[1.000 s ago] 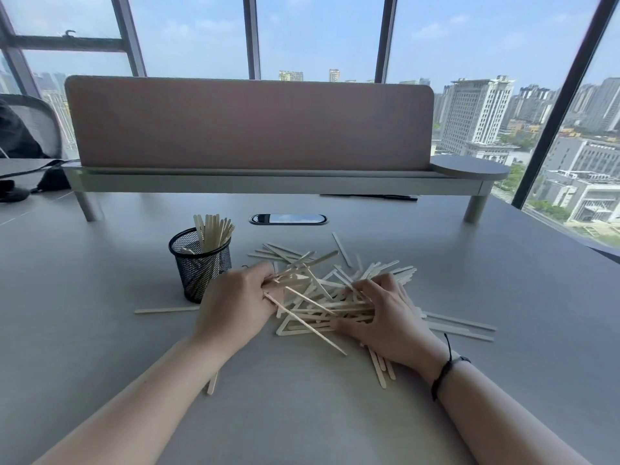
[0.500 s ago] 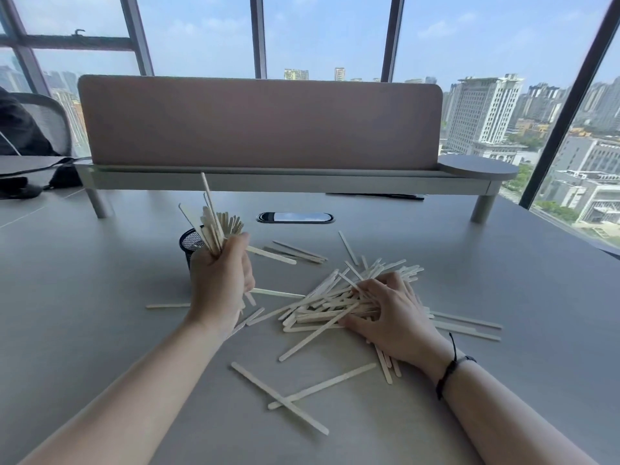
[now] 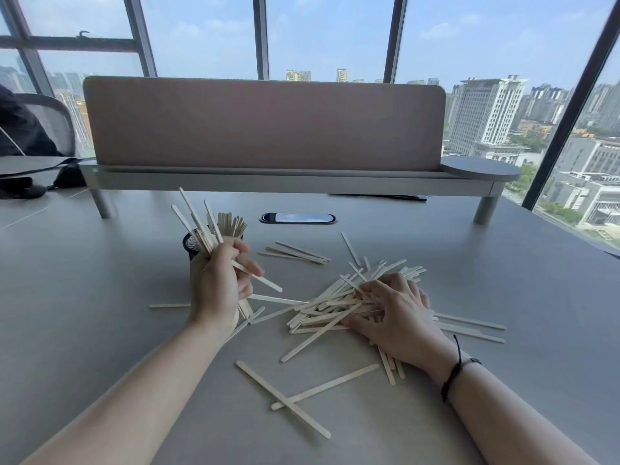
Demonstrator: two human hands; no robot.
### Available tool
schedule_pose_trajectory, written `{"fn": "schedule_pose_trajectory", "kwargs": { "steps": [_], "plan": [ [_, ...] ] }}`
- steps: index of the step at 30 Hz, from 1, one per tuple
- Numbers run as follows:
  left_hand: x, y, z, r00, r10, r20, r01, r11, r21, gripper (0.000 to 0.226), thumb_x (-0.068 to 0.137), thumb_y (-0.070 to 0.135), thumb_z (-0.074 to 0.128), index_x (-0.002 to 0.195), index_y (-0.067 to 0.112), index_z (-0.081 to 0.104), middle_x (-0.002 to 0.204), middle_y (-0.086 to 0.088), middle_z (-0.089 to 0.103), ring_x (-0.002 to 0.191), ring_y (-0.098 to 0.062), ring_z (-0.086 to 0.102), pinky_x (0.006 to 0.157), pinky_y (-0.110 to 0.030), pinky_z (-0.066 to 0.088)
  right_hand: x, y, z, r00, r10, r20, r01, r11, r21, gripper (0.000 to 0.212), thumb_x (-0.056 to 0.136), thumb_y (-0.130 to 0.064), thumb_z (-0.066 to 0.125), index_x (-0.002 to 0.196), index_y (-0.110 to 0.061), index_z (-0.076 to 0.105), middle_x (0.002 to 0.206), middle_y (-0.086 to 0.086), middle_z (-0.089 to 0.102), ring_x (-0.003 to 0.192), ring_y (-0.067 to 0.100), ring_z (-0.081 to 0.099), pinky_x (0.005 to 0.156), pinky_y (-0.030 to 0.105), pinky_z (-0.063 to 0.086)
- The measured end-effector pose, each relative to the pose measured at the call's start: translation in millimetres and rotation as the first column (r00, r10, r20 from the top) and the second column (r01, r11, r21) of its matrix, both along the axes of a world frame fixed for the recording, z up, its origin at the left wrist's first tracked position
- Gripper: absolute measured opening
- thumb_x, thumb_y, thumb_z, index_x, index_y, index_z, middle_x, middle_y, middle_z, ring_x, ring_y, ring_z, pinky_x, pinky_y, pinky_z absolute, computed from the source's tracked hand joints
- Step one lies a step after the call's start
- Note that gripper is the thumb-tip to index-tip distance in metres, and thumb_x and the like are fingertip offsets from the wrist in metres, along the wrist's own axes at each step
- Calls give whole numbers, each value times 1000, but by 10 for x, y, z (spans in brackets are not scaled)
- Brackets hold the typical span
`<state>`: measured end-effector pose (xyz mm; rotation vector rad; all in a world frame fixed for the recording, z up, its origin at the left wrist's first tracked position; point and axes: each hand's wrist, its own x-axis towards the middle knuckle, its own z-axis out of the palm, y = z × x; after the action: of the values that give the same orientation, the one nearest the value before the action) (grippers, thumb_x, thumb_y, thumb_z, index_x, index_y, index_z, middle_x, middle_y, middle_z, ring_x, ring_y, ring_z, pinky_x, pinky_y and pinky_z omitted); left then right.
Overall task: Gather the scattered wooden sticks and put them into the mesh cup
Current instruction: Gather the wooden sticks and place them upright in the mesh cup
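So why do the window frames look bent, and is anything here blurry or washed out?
In the head view, the wide-angle lens bows the window frames toward the edges; daylight from behind is bright yet soft, so shadows on the table are faint; the cable port mirrors the sky; the left hand gripping sticks looks slightly soft, the right hand on the pile sharper.

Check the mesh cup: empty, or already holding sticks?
Holding sticks. A cluster of stick ends stands above the mesh cup; the left hand hides most of it.
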<state>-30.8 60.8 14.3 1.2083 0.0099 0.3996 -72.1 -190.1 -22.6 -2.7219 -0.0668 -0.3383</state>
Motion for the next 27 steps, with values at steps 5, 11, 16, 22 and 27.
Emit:
{"fn": "schedule_pose_trajectory", "kwargs": {
  "steps": [5,11,16,22,27],
  "plan": [
    [53,12,-41,998,63,4,-63,995,79,27,96,16,48,75,6,63,37,-8,48,35,-17,31,43,-23,25,-13,-9,11,996,84,8,-84,996,-11,86,58,-95,46,129,-46,52,141,-15,37,137,13,29,118,35,14],
    [21,-63,-88,998,-12,67,2,990,143,46,105,32,48,64,12,57,34,1,35,45,-21,45,56,-30,43,-25,94,52,976,216,-38,-219,971,-99,106,60,-96,46,149,-41,30,158,-18,26,151,4,8,123,45,-7],
    [-58,-77,-110,946,-311,-93,325,910,258,50,93,44,58,53,17,47,40,-1,27,37,-21,41,51,-29,37,61,161,56,958,277,-72,-285,944,-169,116,58,-98,43,155,-38,21,164,-18,17,151,1,1,123,43,-10],
    [-124,-105,-121,873,-450,-189,485,843,231,53,85,53,59,57,15,34,49,-2,22,43,-18,33,47,-27,36,124,201,60,959,278,-44,-282,945,-164,102,58,-95,51,145,-43,38,150,-16,37,144,8,26,121,33,8],
    [-130,-61,-72,863,-491,-122,494,870,-10,52,90,47,60,57,18,32,46,1,20,36,-14,24,43,-22,28,183,258,51,959,282,36,-275,953,-129,82,58,-91,57,122,-40,59,119,-16,51,121,12,44,108,27,26]
  ]
}}
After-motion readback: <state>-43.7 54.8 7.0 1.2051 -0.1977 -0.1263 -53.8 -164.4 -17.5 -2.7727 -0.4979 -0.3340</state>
